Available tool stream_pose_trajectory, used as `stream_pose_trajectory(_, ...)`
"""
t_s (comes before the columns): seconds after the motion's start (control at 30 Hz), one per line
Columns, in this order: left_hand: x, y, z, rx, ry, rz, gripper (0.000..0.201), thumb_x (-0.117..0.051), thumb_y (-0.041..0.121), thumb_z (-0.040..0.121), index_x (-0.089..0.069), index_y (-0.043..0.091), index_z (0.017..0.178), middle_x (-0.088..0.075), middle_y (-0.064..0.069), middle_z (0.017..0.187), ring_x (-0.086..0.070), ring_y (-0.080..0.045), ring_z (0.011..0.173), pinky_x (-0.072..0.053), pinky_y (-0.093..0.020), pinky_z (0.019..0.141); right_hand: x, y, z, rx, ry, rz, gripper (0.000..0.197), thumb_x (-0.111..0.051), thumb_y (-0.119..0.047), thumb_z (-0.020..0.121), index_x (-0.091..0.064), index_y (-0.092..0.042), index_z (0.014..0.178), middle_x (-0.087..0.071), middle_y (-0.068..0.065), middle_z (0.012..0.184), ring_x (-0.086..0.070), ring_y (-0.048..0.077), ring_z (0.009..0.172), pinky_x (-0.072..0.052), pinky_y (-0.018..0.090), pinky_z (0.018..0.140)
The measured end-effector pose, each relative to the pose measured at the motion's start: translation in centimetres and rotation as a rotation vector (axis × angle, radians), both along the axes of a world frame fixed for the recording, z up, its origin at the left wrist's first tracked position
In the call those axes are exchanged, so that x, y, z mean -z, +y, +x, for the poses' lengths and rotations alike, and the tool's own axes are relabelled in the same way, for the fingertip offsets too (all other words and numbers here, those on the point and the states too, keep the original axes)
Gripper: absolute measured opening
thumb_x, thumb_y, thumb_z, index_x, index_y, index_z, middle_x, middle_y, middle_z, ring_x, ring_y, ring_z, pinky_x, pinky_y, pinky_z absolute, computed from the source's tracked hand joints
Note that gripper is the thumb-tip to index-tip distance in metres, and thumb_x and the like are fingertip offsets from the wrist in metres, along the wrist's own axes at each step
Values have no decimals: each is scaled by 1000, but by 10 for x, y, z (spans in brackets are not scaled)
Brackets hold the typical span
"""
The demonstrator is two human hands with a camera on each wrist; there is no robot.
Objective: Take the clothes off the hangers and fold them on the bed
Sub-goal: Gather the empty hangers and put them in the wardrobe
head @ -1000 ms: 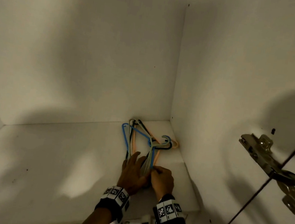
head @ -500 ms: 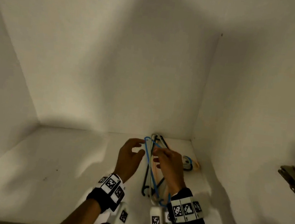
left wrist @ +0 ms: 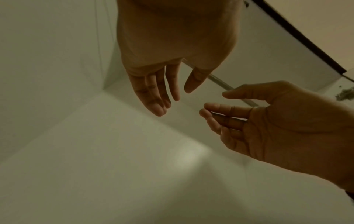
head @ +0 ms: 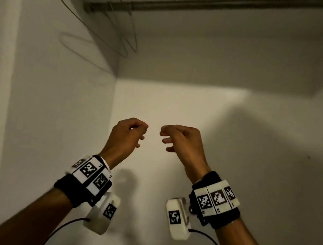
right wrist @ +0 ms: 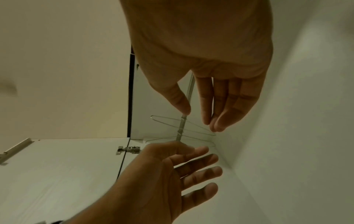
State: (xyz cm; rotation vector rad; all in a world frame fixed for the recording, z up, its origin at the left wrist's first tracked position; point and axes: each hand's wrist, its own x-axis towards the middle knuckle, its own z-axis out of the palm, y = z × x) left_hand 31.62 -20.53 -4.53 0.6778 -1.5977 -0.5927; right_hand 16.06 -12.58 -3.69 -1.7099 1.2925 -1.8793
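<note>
Wardrobe interior (head: 178, 108): white panels on the back and both sides, dimly lit, with a brighter patch on the back panel behind the hands. A hinge shows at the door edge (right wrist: 128, 150) in the right wrist view.

Hanging rail (head: 211, 5): a metal bar running across the top of the compartment, fixed at the left panel.

Wire hangers (head: 115, 25): thin, bare, hooked on the rail near its left end and hanging tilted close to the left panel (exact count cannot be told; no garment on them). No clothes or bed appear in any view.

Left hand (head: 127, 136): raised mid-compartment below the rail, fingers loosely curled, holding nothing. From the wrist views the fingers (left wrist: 153, 94) are relaxed and slightly spread.

Right hand (head: 182, 143): raised level with the left, near it but apart, fingers likewise relaxed and empty.

Both wrists carry black bands with patterned marker tiles (head: 89, 169) and white camera units.
</note>
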Motion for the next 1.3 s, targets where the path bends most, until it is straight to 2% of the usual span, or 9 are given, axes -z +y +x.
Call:
stream_pose_trajectory(0.2,-106,-17,98,11,301,-14,33,-59,34,80,-67,9,101,-70,-14,108,-69,-28,92,-62,-42,73,-108,-24,73,-32,-2,-176,27,-67,-39,94,-75,-14,99,-77,4,96,-75,20,89,-61,33,70)
stream_pose_trajectory(0.3,-159,-26,136,-52,475,-24,46,-60,41,81,-61,10,115,-62,-11,120,-63,-26,97,-60,-40,73,-157,-30,97,-73,-39,-172,44,-63,-45,97,-65,-8,121,-71,11,112,-72,25,97,-63,33,67)
stream_pose_trajectory(0.4,-204,-33,164,-88,531,-12,61,-58,45,91,-46,12,141,-49,-4,134,-53,-24,104,-57,-44,91,-201,-37,119,-75,-27,-136,60,-59,-51,98,-52,-8,140,-61,15,128,-66,28,106,-60,31,61)
stream_pose_trajectory(0.67,-280,-50,203,142,346,107,83,-54,62,92,-32,16,158,-41,-13,156,-34,-30,146,-31,-56,119,-282,-65,156,-83,43,12,75,-50,-58,99,-34,-14,156,-39,19,157,-47,41,135,-55,52,96)
stream_pose_trajectory(0.77,-296,-65,202,96,233,120,79,-56,66,90,-44,14,148,-49,-12,145,-42,-28,136,-35,-54,113,-300,-76,168,-35,121,24,70,-53,-60,95,-42,-17,149,-49,14,146,-50,40,125,-54,54,95)
stream_pose_trajectory(0.83,-305,-75,198,85,168,144,63,-58,63,88,-58,12,125,-55,-10,127,-49,-27,118,-42,-51,104,-310,-80,178,13,162,51,58,-57,-55,94,-50,-14,135,-55,12,118,-54,34,110,-59,49,83)
stream_pose_trajectory(0.97,-314,-78,180,110,169,101,20,-49,30,93,-58,12,87,-57,-6,89,-53,-21,86,-46,-52,104,-317,-88,191,77,212,67,24,-54,-32,95,-57,-8,95,-53,14,95,-59,31,88,-59,39,63)
stream_pose_trajectory(1.2,-307,-68,147,87,257,-62,25,-35,16,96,-58,6,100,-66,-16,102,-63,-25,92,-55,-45,97,-316,-96,208,123,197,-80,23,-41,-17,104,-45,-13,81,-55,13,106,-58,22,83,-56,42,94)
stream_pose_trajectory(1.3,-300,-62,131,55,246,-137,27,-36,21,102,-59,9,97,-67,-10,103,-63,-23,95,-52,-45,98,-311,-93,210,109,187,-90,23,-41,-18,102,-57,-3,104,-63,19,113,-64,32,94,-59,47,91)
